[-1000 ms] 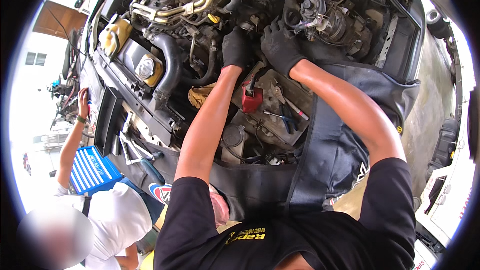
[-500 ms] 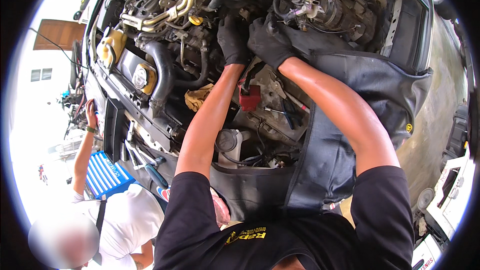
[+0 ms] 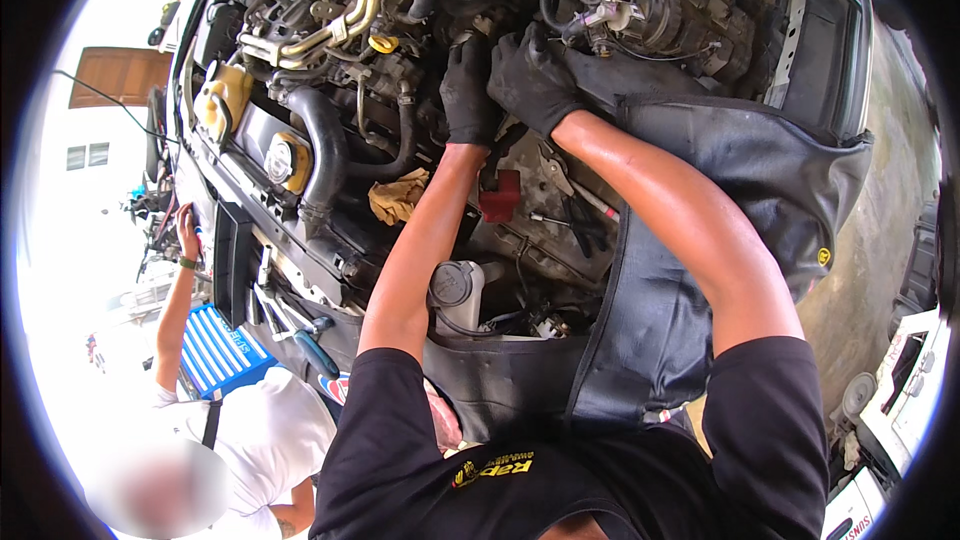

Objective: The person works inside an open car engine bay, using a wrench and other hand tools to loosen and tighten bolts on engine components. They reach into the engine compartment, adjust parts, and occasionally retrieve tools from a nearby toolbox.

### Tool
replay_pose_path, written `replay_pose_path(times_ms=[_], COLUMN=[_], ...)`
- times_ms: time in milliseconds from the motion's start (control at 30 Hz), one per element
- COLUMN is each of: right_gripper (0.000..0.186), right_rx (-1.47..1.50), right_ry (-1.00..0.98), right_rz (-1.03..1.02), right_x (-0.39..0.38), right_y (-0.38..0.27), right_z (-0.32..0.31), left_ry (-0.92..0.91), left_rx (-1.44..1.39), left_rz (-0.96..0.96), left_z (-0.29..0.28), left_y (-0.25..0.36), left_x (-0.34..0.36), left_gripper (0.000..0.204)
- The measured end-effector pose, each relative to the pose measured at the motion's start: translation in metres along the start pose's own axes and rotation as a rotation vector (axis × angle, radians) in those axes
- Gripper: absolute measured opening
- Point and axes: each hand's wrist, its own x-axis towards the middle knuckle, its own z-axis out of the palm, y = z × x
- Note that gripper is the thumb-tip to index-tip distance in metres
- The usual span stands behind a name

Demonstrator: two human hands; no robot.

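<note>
Both my hands, in black gloves, reach side by side into the middle of the engine bay. My left hand (image 3: 468, 92) has its fingers curled, just in front of a metal fitting at the back. My right hand (image 3: 533, 80) is closed beside it, next to a black bent hose (image 3: 553, 8). What either hand grips is hidden by the fingers and the dark gap. Below my wrists, a red plastic cover (image 3: 501, 198) sits on a flat surface. To its right lie locking pliers (image 3: 556, 176), dark-handled pliers (image 3: 577, 227) and a small metal tool (image 3: 548, 220).
A black fender cover (image 3: 700, 170) drapes the bay's right and near edges. Crumpled brown paper (image 3: 398, 197) lies left of my left forearm. Several tools, including a dark-handled one (image 3: 316, 352), rest on the front edge. A person in white (image 3: 255, 440) stands at the left, arm outstretched.
My left hand has drawn back slightly toward me, and a metal fitting now shows beyond its fingers. My right hand has shifted a little left and stays closed.
</note>
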Motion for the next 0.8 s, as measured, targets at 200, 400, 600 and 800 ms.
replay_pose_path(times_ms=[200,400,600,800], right_gripper=[0.022,0.02,0.018,0.016], right_rx=[0.018,-0.004,0.055,0.015], right_ry=[-0.052,-0.056,-0.056,-0.094], right_rz=[-0.022,-0.023,0.0,0.019], right_x=[0.001,0.002,0.005,0.002], right_y=[0.002,0.002,0.001,0.001], right_z=[-0.005,-0.002,-0.001,-0.001], left_ry=[-0.044,-0.014,-0.053,-0.107], left_rx=[0.138,0.079,0.089,0.083], left_rz=[-0.094,-0.232,-0.219,-0.238], left_z=[-0.004,0.004,0.011,0.008], left_y=[-0.004,-0.006,-0.026,-0.013], left_x=[0.003,0.0,0.001,0.001], left_gripper=[0.027,0.03,0.03,0.032])
